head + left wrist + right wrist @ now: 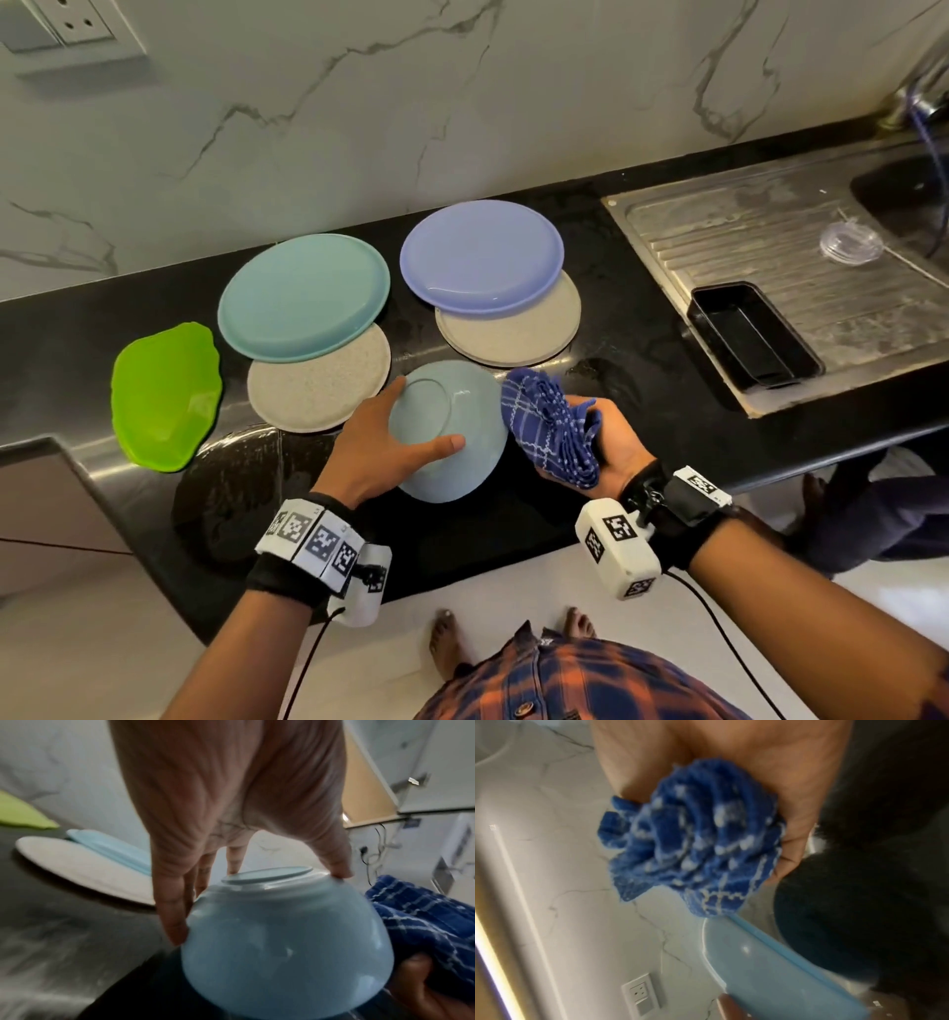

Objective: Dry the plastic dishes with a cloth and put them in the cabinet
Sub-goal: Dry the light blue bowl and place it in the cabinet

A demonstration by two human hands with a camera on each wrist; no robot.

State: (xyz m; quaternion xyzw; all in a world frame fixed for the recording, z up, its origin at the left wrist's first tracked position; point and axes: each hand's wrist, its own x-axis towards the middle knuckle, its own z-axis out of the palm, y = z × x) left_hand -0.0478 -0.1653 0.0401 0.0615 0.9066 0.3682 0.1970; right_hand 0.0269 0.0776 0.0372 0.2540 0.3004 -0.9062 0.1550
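My left hand (405, 431) grips a light blue plastic bowl (462, 437) upside down above the black counter (642, 370), thumb on its wall, fingers round the far side. The left wrist view shows the bowl (257, 933) base up between thumb and fingers (172, 923). My right hand (601, 447) holds a bunched blue checked cloth (549, 426) just right of the bowl, touching its rim. In the right wrist view the cloth (700, 841) fills the palm above the bowl (770, 967).
On the counter lie a teal plate (303, 293) over a beige plate (318, 385), a purple plate (482, 252) over another beige one (513, 334), and a green dish (164, 395). A steel drainboard (770, 241) holds a black tray (750, 334) and a clear lid (850, 241).
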